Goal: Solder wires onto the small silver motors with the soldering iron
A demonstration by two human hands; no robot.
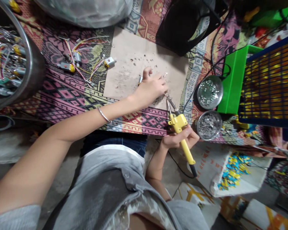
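Note:
A yellow soldering iron [186, 150] with two metal prongs is gripped in my right hand [180, 138]. Its prongs point up and left, with their tips close to the fingers of my left hand [152, 88]. That hand is bent over a pale board [124, 48], fingers closed and pointing down; what they hold is mostly hidden. Small shiny bits show by the fingertips. A small motor [140, 80] peeks out beside the left hand, largely covered. Dark specks and blobs are scattered across the board.
Left of the board lie several wired motors [109, 62], then a metal pot [32, 64] full of them. A black fan [182, 28] stands behind. At right are two metal bowls [210, 92] [209, 125] of small parts, a green bin [232, 80] and a blue basket [268, 80].

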